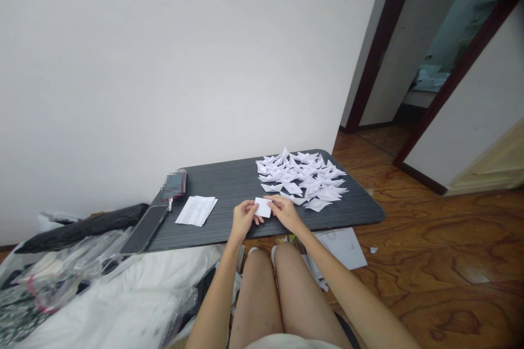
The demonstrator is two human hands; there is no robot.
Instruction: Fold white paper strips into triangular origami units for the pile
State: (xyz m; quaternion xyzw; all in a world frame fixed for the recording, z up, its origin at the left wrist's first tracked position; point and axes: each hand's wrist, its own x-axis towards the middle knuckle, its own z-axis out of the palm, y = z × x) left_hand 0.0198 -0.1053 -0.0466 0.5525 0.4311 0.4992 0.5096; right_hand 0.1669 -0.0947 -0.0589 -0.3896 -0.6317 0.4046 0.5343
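A small folded piece of white paper (262, 207) is held up over the front part of the dark table (229, 185). My left hand (245, 217) pinches its left edge. On the other side, my right hand (283, 211) grips the right edge between thumb and fingers. Just beyond my right hand lies a spread of many folded white paper boats (303, 174), some overlapping. To the left of my left hand rests a stack of printed paper sheets (197, 210).
A phone (148, 228) lies at the table's left end, beside a partly blurred dark red-edged object (173, 184). Plastic-wrapped bundles (90, 262) are heaped at left. White sheets (341, 248) lie under the table on the wooden floor (450, 251). A doorway opens at right.
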